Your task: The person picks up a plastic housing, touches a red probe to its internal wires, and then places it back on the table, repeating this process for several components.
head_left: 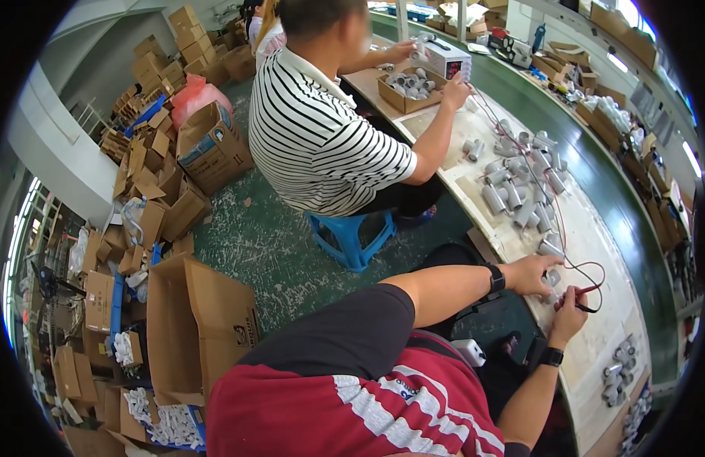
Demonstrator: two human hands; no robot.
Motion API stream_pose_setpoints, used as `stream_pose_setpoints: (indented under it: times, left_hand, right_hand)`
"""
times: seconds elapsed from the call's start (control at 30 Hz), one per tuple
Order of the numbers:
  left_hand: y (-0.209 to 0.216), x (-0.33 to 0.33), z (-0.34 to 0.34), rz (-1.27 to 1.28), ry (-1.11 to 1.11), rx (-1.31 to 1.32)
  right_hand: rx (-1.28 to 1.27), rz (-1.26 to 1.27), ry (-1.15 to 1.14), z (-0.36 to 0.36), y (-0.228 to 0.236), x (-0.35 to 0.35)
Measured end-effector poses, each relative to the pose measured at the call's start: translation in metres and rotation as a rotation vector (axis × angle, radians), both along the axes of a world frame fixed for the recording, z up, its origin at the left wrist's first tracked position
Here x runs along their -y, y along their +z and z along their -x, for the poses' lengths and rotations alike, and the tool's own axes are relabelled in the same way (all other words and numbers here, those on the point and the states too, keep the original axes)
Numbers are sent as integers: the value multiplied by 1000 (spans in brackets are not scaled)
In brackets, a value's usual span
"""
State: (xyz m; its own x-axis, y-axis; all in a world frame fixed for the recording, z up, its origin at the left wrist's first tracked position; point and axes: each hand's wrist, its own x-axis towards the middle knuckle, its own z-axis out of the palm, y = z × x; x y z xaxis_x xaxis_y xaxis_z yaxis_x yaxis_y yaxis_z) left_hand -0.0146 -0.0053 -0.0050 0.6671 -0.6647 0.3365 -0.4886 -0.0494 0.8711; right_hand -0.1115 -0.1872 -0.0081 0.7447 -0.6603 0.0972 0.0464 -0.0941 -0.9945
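My left hand reaches over the near edge of the bench, its fingers closed about a small grey cylindrical part. Close beside it, my right hand pinches a pair of test probes, with a red lead and a black lead looping away from it. The probe tips point toward the grey part; whether they touch it is too small to tell. Many similar grey cylinders lie farther up the bench, and a smaller group sits to the right of my right hand.
A co-worker in a striped shirt sits on a blue stool, hands near a box of grey parts and a white meter. A green conveyor runs behind the bench. Cardboard boxes crowd the left.
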Motion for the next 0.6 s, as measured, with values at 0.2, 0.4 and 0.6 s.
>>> stream_pose_setpoints:
  times: [0.2,0.4,0.6]
  left_hand:
    - [8,-4,3,51,42,-107]
    - [14,-5,1,103,-70,-397]
    - [17,-6,1,119,-117,-466]
  right_hand:
    - [6,-14,12,2,0,-1]
    - [-2,10,7,4,1,-5]
    - [-3,13,8,4,0,-5]
